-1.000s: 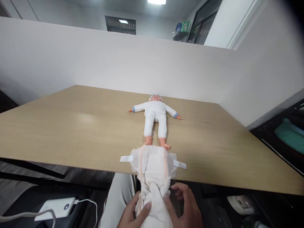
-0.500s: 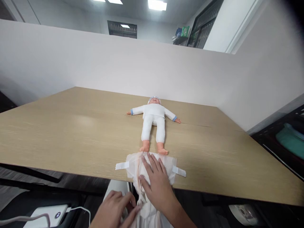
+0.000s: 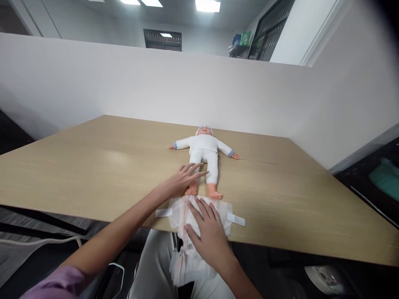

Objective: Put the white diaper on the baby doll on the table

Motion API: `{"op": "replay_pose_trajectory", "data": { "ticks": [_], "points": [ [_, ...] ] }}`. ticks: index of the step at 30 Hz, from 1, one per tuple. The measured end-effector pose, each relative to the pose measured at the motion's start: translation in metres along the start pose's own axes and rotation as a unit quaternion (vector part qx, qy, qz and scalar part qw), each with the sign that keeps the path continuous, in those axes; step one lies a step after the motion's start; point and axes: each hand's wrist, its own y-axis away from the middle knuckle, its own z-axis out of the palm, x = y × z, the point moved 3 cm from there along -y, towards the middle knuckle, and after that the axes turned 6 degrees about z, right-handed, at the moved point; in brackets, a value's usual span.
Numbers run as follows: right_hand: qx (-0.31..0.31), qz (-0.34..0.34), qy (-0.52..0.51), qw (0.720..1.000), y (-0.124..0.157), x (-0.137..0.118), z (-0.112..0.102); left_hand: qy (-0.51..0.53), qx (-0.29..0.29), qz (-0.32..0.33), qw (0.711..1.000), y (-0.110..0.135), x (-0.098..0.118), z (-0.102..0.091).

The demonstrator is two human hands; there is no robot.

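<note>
the right hand [image 3: 209, 234], fingers spread, rests on a white, soft, tabbed diaper [image 3: 190, 259] overhanging the flat wood-grained worktop [image 3: 124, 178]; the left hand [image 3: 185, 177], also spread, crosses a white-clothed plastic baby doll [image 3: 204, 143] beyond, contact unclear. apparently steadying and reaching; gripping calls for curling the left fingers.

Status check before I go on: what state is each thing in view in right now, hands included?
Doll: dressed in white, lying on its back, arms spread.
Diaper: unfolded, one end on the table, the other hanging past its near edge.
Tape tabs: stretched out sideways, unfastened.
Right hand: open, palm down on the diaper.
Left hand: open, over the doll's legs; contact unclear.
Ceiling lights: on.
</note>
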Motion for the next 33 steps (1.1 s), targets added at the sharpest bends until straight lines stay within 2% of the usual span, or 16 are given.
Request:
{"op": "replay_pose_trajectory", "data": {
  "ticks": [2,5,9,12,17,20,23,27,33],
  "points": [
    [0.001,0.001,-0.006,1.000,0.000,0.001,0.001,-0.008,-0.020,0.080,0.997,-0.011,0.002,0.003],
    [0.010,-0.001,-0.016,1.000,0.000,0.002,0.001,0.000,-0.017,0.158,0.987,-0.024,0.007,0.005],
    [0.011,-0.004,-0.012,1.000,0.001,0.002,0.001,0.040,0.010,0.235,0.971,-0.043,0.013,0.007],
    [0.004,-0.007,-0.009,1.000,0.000,0.002,0.000,0.077,0.026,0.253,0.964,-0.054,0.013,0.006],
    [-0.016,-0.007,-0.020,1.000,-0.004,0.009,-0.001,0.172,0.042,0.231,0.957,-0.066,0.003,-0.012],
    [-0.038,-0.007,-0.033,0.999,-0.014,0.017,-0.002,0.276,0.076,0.192,0.939,-0.074,-0.010,-0.038],
    [-0.057,-0.007,-0.041,0.998,-0.032,0.028,-0.004,0.364,0.107,0.122,0.917,-0.085,-0.029,-0.068],
    [-0.056,-0.021,-0.027,0.998,-0.073,0.045,0.000,0.407,0.156,0.050,0.898,-0.095,-0.053,-0.093],
    [-0.035,-0.026,0.006,0.999,-0.158,0.082,0.010,0.420,0.233,0.011,0.877,-0.096,-0.077,-0.100]
  ]
}}
